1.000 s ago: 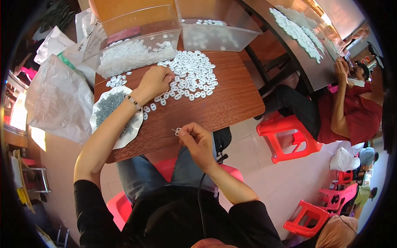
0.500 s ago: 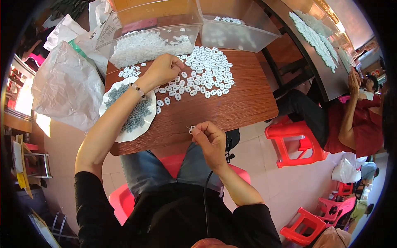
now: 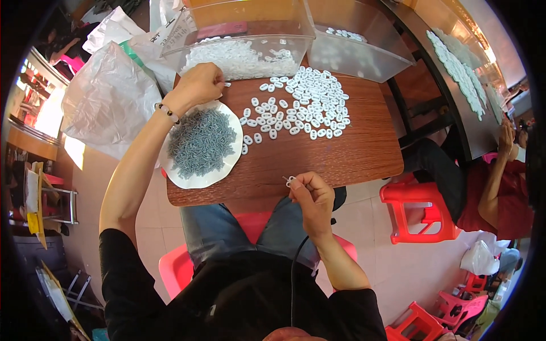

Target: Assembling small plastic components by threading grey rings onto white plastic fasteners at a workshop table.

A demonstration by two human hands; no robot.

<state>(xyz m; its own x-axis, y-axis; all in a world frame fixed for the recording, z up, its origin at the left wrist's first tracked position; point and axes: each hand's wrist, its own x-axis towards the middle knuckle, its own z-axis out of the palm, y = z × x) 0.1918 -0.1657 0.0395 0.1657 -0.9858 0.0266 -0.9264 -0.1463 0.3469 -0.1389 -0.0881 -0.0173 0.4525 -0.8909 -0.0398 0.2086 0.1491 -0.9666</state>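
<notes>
My left hand (image 3: 197, 85) reaches over the table behind a white scalloped plate (image 3: 234, 165). Its fingers are curled down and pressed together, and whatever they hold is hidden. Heaped on that plate are many small grey screws (image 3: 202, 142). Close to the table's front edge my right hand (image 3: 314, 199) pinches a small white looped piece (image 3: 290, 182) between thumb and fingertips, with a thin pin-like tip sticking out of it. Between the hands, flat white oval pieces with two holes (image 3: 318, 96) lie spread over the brown table (image 3: 273, 159).
A clear bin of small white parts (image 3: 239, 59) stands at the back, beside another clear bin (image 3: 364, 57). White plastic bags (image 3: 111, 102) rise at the left. To the right are a red stool (image 3: 424, 213) and a seated person (image 3: 495, 187) at another table.
My left hand has drawn left, from beside the oval pieces to behind the plate. The right hand keeps its pinch on the white piece. The whole view has shifted slightly.
</notes>
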